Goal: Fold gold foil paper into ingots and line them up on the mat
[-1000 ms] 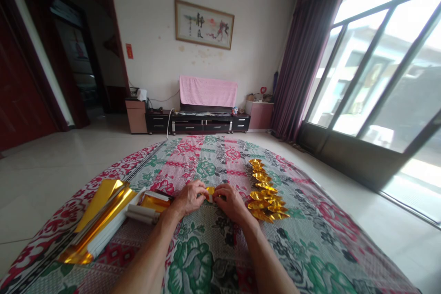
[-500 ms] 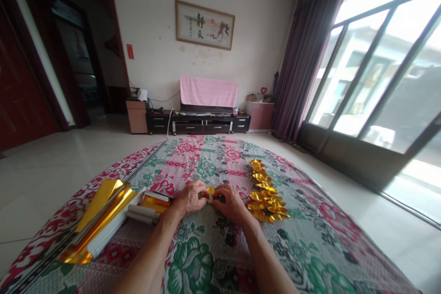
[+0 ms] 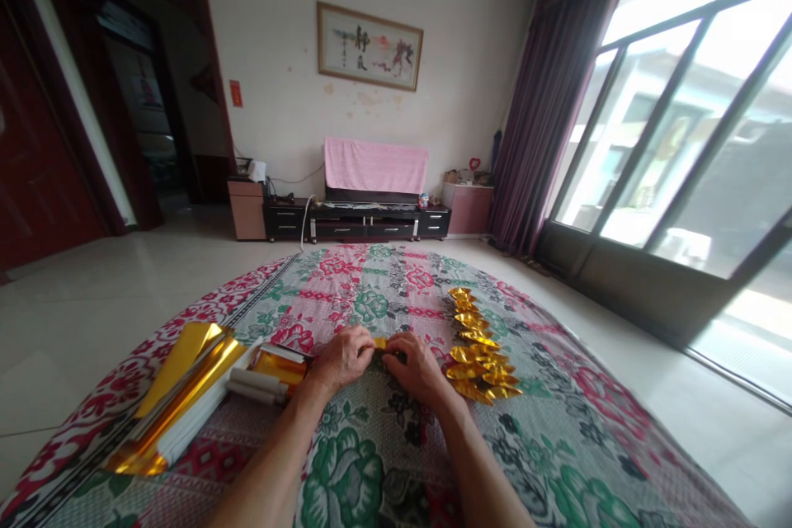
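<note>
Between my hands, just above the patterned cloth, is a small piece of gold foil paper. My left hand pinches its left end, with the fingers closed. The right end is gripped by my right hand, thumb and fingers pressed together. Most of the piece is hidden by my fingers. To the right lie several folded gold foil pieces in an overlapping row, pointed at their ends. Left of my hands sits a stack of gold foil sheets beside a rolled white paper.
A large bundle of gold foil sheets lies at the left. The flowered cloth covers the round surface before me. Farther back stand a low TV cabinet, a pink towel over the television, and a purple curtain by the windows.
My fingers have shifted slightly on the foil piece, and its pale face between them now shows as gold. The folded pieces and the sheets stay where they were.
</note>
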`<state>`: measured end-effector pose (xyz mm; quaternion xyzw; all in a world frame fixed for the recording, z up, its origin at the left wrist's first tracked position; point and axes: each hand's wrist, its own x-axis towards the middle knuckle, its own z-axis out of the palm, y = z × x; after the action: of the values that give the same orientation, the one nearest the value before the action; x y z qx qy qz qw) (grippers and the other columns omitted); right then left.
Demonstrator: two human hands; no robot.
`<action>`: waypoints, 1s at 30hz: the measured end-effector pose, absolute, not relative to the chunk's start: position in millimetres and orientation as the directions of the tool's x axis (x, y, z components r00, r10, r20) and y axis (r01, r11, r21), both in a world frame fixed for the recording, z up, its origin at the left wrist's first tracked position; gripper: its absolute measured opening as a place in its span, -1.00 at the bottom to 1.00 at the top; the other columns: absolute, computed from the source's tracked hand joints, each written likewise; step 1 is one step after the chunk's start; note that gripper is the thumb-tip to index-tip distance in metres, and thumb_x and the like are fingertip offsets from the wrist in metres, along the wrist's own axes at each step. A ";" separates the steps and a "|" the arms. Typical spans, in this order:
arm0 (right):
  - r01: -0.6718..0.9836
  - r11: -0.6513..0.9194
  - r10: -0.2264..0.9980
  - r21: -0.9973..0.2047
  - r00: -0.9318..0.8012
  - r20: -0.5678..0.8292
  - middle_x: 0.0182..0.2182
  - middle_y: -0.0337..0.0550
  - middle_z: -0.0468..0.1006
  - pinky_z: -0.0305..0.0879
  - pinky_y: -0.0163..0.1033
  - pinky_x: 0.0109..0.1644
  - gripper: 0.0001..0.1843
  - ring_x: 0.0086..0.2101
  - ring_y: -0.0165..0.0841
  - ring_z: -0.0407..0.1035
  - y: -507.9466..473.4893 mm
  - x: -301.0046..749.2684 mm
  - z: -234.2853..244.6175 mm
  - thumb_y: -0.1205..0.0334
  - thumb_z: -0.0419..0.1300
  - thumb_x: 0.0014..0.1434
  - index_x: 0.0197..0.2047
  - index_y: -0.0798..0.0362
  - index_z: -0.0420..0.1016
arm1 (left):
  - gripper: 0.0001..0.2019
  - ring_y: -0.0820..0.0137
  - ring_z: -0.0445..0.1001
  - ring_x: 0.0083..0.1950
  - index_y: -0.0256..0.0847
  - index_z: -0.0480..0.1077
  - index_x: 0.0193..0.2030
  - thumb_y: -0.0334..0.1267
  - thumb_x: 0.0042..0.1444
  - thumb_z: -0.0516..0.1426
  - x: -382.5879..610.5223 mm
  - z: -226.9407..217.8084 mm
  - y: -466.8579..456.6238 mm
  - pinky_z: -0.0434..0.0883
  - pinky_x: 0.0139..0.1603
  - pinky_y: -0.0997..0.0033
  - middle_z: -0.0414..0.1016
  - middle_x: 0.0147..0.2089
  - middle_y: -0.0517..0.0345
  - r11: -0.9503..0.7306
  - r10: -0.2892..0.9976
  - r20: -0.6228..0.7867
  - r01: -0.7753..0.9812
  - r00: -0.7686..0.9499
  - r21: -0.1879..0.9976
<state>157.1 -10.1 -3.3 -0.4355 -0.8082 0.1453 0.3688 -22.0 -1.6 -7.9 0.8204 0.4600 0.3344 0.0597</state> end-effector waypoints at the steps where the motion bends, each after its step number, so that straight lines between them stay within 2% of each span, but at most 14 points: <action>1: 0.594 0.579 0.811 -0.559 -0.351 0.468 -0.30 -0.18 0.49 0.19 -0.31 -0.09 -0.91 -0.23 -0.39 0.33 -10.0 157.3 -3.5 0.34 0.19 -0.01 -0.38 0.04 0.50 | -0.81 0.44 0.38 -0.24 -0.22 0.46 -0.39 -0.39 0.07 0.01 -21.6 -8.4 -1.4 0.32 -0.14 0.46 0.44 -0.34 0.12 -0.572 0.791 0.500 0.717 0.353 0.399; 4: 0.599 0.576 0.812 -0.556 -0.340 0.474 -0.29 -0.20 0.49 0.20 -0.31 -0.08 -0.86 -0.23 -0.39 0.33 -8.9 157.2 -6.1 0.39 0.21 -0.06 -0.37 0.03 0.51 | -0.82 0.44 0.38 -0.24 -0.22 0.45 -0.39 -0.39 0.08 0.02 -20.5 -8.8 -0.7 0.32 -0.15 0.47 0.44 -0.33 0.12 -0.580 0.783 0.512 0.713 0.353 0.395; 9: 0.640 0.550 0.818 -0.536 -0.285 0.500 -0.29 -0.17 0.49 0.20 -0.31 -0.10 -0.86 -0.25 -0.40 0.34 -6.2 154.5 -13.0 0.38 0.15 -0.01 -0.41 0.02 0.54 | -0.81 0.44 0.39 -0.22 -0.21 0.45 -0.38 -0.45 0.04 0.02 -18.4 -8.3 0.2 0.32 -0.15 0.49 0.44 -0.31 0.12 -0.597 0.770 0.532 0.694 0.352 0.403; 19: 0.647 0.560 0.806 -0.517 -0.283 0.520 -0.32 -0.18 0.48 0.20 -0.35 -0.13 -0.84 -0.27 -0.41 0.35 -7.0 154.5 -12.0 0.38 0.13 0.01 -0.39 0.03 0.54 | -0.81 0.44 0.39 -0.23 -0.21 0.46 -0.36 -0.46 0.03 0.02 -16.4 -9.3 2.0 0.32 -0.16 0.47 0.44 -0.33 0.13 -0.607 0.763 0.543 0.677 0.350 0.417; 26: 0.664 0.547 0.813 -0.510 -0.276 0.512 -0.34 -0.18 0.48 0.20 -0.35 -0.15 -0.83 -0.29 -0.41 0.34 -9.6 154.2 -8.5 0.39 0.12 0.00 -0.41 0.03 0.53 | -0.79 0.44 0.42 -0.28 -0.20 0.47 -0.36 -0.44 0.02 0.02 -16.0 -9.6 1.4 0.32 -0.23 0.48 0.48 -0.36 0.14 -0.546 0.818 0.476 0.697 0.323 0.466; 30: 0.672 0.529 0.827 -0.519 -0.269 0.494 -0.37 -0.21 0.49 0.20 -0.35 -0.16 -0.79 -0.29 -0.40 0.36 -12.1 153.5 -3.3 0.40 0.09 0.02 -0.33 0.00 0.53 | -0.79 0.44 0.45 -0.29 -0.17 0.48 -0.33 -0.41 0.02 0.02 -16.1 -7.4 1.5 0.35 -0.21 0.48 0.52 -0.34 0.16 -0.510 0.843 0.455 0.698 0.288 0.503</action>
<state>153.5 -12.1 -3.3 -0.4743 -0.7899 0.1036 0.3746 -16.1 1.5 -7.4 0.7957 0.4843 0.3488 0.1035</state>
